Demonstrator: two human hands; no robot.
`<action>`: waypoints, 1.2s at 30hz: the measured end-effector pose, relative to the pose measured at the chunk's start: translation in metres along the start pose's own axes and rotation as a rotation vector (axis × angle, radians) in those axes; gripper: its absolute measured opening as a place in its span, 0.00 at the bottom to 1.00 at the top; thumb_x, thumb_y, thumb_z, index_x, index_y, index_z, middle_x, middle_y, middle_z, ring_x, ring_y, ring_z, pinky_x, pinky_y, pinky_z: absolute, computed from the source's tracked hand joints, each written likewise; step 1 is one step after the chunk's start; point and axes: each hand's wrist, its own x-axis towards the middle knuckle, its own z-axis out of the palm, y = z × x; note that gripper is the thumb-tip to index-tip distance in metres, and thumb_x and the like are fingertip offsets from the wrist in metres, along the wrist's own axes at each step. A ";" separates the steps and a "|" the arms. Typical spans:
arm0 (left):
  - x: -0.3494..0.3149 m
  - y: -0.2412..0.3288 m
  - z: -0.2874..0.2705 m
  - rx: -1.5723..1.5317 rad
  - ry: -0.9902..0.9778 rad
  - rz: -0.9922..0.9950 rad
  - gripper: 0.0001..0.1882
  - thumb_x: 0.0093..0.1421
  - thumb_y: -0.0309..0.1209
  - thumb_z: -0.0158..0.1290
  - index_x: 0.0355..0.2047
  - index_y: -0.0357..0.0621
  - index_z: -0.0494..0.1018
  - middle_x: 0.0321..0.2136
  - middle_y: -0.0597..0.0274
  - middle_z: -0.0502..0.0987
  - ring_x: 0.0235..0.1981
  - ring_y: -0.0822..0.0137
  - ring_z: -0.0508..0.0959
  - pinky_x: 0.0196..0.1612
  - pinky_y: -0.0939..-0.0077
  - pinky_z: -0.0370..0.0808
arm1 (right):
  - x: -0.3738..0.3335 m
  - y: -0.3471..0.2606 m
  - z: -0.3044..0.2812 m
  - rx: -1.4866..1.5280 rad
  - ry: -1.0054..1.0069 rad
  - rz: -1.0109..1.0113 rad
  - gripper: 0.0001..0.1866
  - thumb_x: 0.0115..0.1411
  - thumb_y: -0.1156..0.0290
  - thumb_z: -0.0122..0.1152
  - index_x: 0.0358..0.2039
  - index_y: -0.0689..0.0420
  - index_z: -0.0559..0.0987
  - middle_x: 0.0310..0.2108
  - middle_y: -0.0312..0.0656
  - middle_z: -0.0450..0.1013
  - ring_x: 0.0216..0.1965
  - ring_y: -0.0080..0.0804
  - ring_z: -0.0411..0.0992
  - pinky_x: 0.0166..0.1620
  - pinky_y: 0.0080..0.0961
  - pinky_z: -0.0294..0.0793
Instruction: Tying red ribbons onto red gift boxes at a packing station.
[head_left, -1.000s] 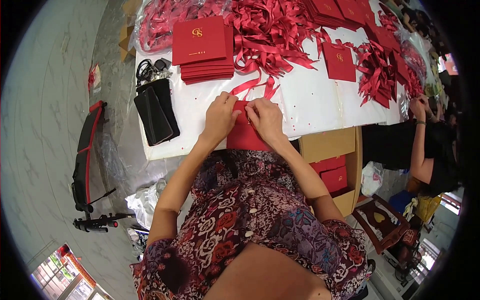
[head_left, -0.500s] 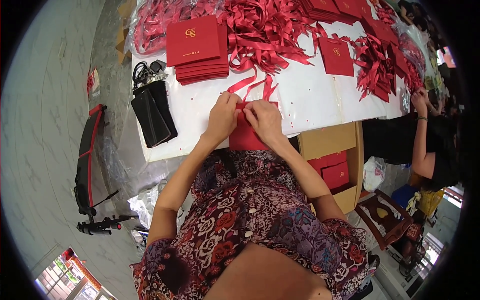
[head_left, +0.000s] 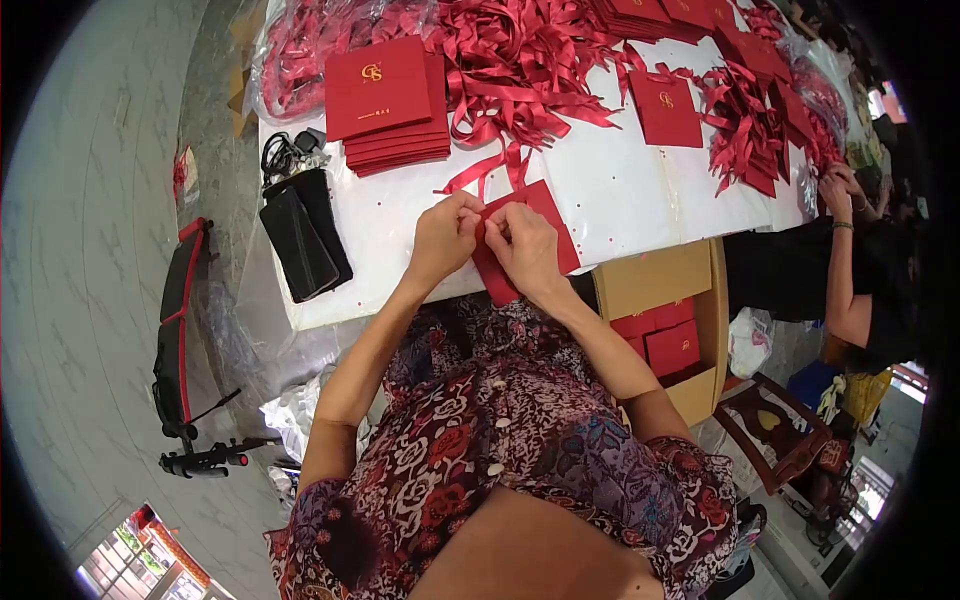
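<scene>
While the left hand (head_left: 443, 240) and right hand (head_left: 525, 245) bend over a red packet (head_left: 556, 228), fingers curled nearly closed, I cannot tell what they pinch.

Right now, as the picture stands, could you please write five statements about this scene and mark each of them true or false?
1. The left hand and the right hand are both at a flat red piece. True.
2. The flat black case lies to the right of both hands. False: the flat black case lies to their left.
3. The open cardboard box has red pieces inside it. True.
4. The loose ribbons in the big heap are blue. False: the loose ribbons are red.
5. A stack of red folders lies on the white table. True.
</scene>
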 end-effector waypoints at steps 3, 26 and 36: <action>-0.006 0.009 0.009 0.111 0.168 0.238 0.06 0.55 0.21 0.51 0.34 0.40 0.74 0.28 0.50 0.77 0.30 0.49 0.79 0.33 0.59 0.75 | 0.003 -0.008 -0.005 0.128 -0.037 0.173 0.07 0.52 0.74 0.65 0.28 0.58 0.75 0.22 0.43 0.73 0.24 0.43 0.73 0.29 0.37 0.71; 0.006 0.001 -0.007 0.026 0.058 0.117 0.10 0.52 0.28 0.64 0.32 0.40 0.76 0.26 0.55 0.79 0.23 0.64 0.77 0.28 0.72 0.72 | 0.016 0.012 -0.030 0.425 -0.200 0.279 0.07 0.59 0.73 0.64 0.36 0.62 0.79 0.30 0.44 0.79 0.27 0.29 0.77 0.32 0.24 0.75; -0.003 0.014 0.009 0.077 0.052 0.450 0.06 0.52 0.24 0.63 0.31 0.42 0.78 0.27 0.60 0.75 0.26 0.64 0.76 0.30 0.71 0.72 | 0.050 0.048 -0.046 0.559 -0.667 0.314 0.09 0.58 0.69 0.61 0.29 0.62 0.81 0.26 0.37 0.76 0.30 0.21 0.72 0.35 0.24 0.71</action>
